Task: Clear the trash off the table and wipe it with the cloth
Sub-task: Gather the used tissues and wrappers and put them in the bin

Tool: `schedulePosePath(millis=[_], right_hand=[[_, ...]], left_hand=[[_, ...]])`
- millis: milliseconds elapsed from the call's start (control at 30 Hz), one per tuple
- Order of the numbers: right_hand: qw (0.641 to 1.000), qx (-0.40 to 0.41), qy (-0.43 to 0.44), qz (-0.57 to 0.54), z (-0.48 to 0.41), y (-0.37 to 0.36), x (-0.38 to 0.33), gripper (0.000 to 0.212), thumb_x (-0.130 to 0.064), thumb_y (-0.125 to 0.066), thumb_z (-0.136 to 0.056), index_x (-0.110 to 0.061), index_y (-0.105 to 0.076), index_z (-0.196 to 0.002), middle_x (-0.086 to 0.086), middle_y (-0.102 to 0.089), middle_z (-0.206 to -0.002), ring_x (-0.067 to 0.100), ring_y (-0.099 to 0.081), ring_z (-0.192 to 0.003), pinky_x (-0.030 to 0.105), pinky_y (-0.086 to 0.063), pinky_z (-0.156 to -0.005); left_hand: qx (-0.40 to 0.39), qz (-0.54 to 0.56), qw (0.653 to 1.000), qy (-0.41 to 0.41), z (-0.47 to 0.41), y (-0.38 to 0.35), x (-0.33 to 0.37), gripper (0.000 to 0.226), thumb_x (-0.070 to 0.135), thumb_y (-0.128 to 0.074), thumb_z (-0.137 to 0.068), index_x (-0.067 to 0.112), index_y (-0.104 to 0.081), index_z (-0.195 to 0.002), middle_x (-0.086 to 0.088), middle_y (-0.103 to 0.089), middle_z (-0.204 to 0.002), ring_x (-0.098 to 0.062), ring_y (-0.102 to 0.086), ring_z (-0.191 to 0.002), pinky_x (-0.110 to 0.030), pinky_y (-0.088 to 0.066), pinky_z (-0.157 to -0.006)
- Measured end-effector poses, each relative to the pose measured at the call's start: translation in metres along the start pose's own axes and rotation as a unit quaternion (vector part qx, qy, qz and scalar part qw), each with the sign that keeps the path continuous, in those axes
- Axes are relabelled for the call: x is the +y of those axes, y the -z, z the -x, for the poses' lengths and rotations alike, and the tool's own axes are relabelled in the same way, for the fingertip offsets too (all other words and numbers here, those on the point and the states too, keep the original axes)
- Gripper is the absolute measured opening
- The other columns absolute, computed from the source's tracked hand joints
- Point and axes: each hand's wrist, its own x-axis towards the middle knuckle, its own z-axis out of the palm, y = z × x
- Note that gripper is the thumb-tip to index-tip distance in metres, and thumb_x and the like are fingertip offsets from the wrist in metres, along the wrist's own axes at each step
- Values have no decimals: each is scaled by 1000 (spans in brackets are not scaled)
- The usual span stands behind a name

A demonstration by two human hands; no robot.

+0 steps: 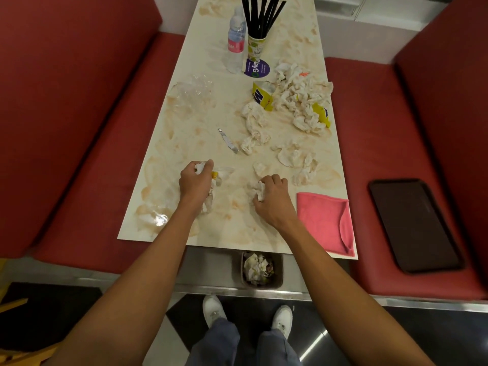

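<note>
We look down on a cream, stain-smeared table point(184, 122) between red booth benches point(92, 154). Our left hand point(194, 180) curls round a crumpled napkin point(208, 203), and our right hand point(273, 199) clutches another wad point(260, 191). The pink cloth point(324, 220) lies folded at the near right corner. Farther off, loose napkins point(298, 99) heap round a yellow carton point(262, 95), short of a water bottle point(235, 40) and a cup of black straws point(256, 46). A bin point(278, 276) holding paper stands below the near edge.

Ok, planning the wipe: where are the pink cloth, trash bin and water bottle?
pink cloth point(320, 217): head view, flat middle.
trash bin point(279, 272): head view, right wall.
water bottle point(235, 45): head view, pink label.
</note>
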Motion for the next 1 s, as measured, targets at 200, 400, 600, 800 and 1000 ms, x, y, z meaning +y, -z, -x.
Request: schedulePosePath(millis=[200,400,600,800,1000], right_hand=[[992,5,-34,-119,37,-4,-6,42,-15,-66,-86,-4,-61,-127,15,-62,-120,31,-56,-112,35,-44,-96],[975,-4,-74,-209,85,11,-5,14,-23,-61,-85,-11,-63,-92,6,-68,-90,21,-62,-82,33,-48,-70],[959,-19,-77,-273,143,24,19,12,-16,-63,-83,-6,-63,-89,10,-65,-79,14,-55,-66,25,-43,-57],[954,-29,-84,-287,201,22,50,5,-12,-65,-83,-16,-64,-83,-7,-66,-75,-2,-58,-65,12,-42,-57],[948,-66,-132,-282,238,-13,90,10,-11,-69,-87,-16,-69,-97,-6,-69,-83,0,-60,-70,9,-42,-61]], left_hand=[[0,-44,999,-31,28,6,-14,24,46,-65,-95,24,-70,-103,0,-72,-93,-21,-67,-79,-33,-53,-70],[7,-106,992,-64,82,-1,-35,21,37,-68,-95,16,-71,-96,1,-71,-95,-19,-64,-87,-27,-47,-72],[11,-108,986,-123,153,-19,-67,21,25,-67,-95,10,-63,-81,2,-56,-68,-10,-44,-60,-23,-38,-55],[12,-96,989,-108,216,-33,-118,22,24,-64,-94,16,-61,-74,-2,-61,-65,-16,-57,-60,-30,-45,-56],[-6,-107,994,-22,242,-46,-172,23,20,-62,-100,20,-62,-77,5,-61,-69,-2,-55,-62,-20,-42,-57]])
